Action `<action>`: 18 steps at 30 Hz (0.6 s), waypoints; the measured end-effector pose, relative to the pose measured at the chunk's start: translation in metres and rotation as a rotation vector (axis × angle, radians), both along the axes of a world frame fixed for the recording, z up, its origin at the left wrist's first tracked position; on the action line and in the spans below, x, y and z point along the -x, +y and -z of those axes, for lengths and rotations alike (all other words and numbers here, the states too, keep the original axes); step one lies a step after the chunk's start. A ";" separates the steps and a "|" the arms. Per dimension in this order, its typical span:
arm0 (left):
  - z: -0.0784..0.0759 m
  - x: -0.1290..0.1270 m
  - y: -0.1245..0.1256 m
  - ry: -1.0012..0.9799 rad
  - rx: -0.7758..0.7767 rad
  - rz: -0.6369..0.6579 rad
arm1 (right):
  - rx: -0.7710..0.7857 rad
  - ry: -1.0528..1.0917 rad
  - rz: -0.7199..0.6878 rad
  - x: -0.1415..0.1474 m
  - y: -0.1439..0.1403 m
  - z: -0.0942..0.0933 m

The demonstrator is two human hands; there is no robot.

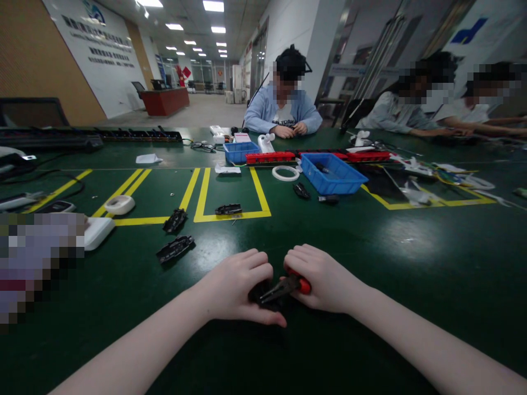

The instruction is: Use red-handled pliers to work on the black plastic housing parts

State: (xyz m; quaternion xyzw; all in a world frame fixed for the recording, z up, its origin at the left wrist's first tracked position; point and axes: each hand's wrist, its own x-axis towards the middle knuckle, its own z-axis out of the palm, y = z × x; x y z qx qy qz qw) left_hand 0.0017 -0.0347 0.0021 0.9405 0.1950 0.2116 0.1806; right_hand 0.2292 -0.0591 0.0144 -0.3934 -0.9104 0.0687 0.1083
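On the green table (411, 263), close to me, my left hand (234, 285) is closed over a small black part (263, 299) that is mostly hidden under the fingers. My right hand (325, 280) grips red-handled pliers (288, 286), whose dark jaws point left into the black part. The two hands nearly touch. Three similar black parts lie farther out: one (175, 248) to the left front, one (175, 219) on a yellow line, one (228, 209) inside a yellow-taped box.
Blue bins (334, 174) (241, 151), red strips (272, 158), a white tape ring (285, 173) and a tape roll (119, 204) lie mid-table. A person in a light blue top sits across; other people sit at the right. Cables and devices occupy the left edge.
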 end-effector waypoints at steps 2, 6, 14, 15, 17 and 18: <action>0.000 0.000 -0.001 -0.003 -0.027 0.000 | 0.005 0.003 -0.008 0.000 0.000 0.000; 0.000 -0.001 -0.003 -0.004 -0.066 0.005 | 0.022 0.003 -0.018 0.000 -0.001 -0.001; -0.002 0.000 -0.003 0.090 -0.049 0.040 | 0.032 -0.007 -0.022 -0.001 -0.001 -0.002; -0.002 0.001 -0.003 0.099 -0.031 0.042 | 0.030 -0.008 -0.020 -0.001 -0.001 -0.002; -0.002 0.001 -0.003 0.110 0.001 0.044 | 0.032 -0.009 -0.017 -0.001 -0.001 -0.003; -0.002 0.001 -0.003 0.114 0.010 0.045 | 0.033 -0.009 -0.016 -0.001 -0.001 -0.003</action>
